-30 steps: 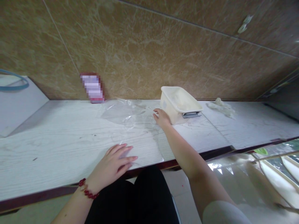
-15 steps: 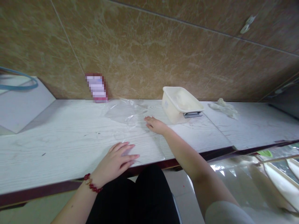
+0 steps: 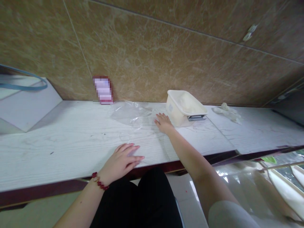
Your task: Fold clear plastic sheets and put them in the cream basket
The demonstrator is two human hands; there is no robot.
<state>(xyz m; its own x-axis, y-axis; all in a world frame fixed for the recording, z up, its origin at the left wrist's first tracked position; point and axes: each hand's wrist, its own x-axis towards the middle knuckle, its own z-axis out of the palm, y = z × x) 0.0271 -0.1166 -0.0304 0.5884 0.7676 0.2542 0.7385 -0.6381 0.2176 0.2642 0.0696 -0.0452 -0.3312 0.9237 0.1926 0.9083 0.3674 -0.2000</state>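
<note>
My left hand (image 3: 124, 160), with a red bead bracelet (image 3: 101, 183) at its wrist, rests palm down near the front edge of the white wood-grain table (image 3: 78, 133). Its fingers are spread and hold nothing. Farther back, my right hand (image 3: 163, 123) lies flat with fingers apart, just left of a cream plastic bin (image 3: 177, 114) with a grey handle. Between the hands and the wall, a clear plastic bag (image 3: 130, 114) lies flat on the table, left of my right hand. Whether my right fingertips touch its edge I cannot tell.
A blurred-out phone-like rectangle (image 3: 104, 90) leans against the brown tiled wall (image 3: 142, 57). At the left is a white box (image 3: 30, 104) with a blue band (image 3: 26, 87). Crumpled whitish material (image 3: 228, 112) lies right of the bin. Pale containers (image 3: 285, 186) stand below at the right.
My right hand has moved right, from near the clear bag toward the cream bin, and its fingers are spread wider. My left hand stays about where it was. The view has shifted slightly.
</note>
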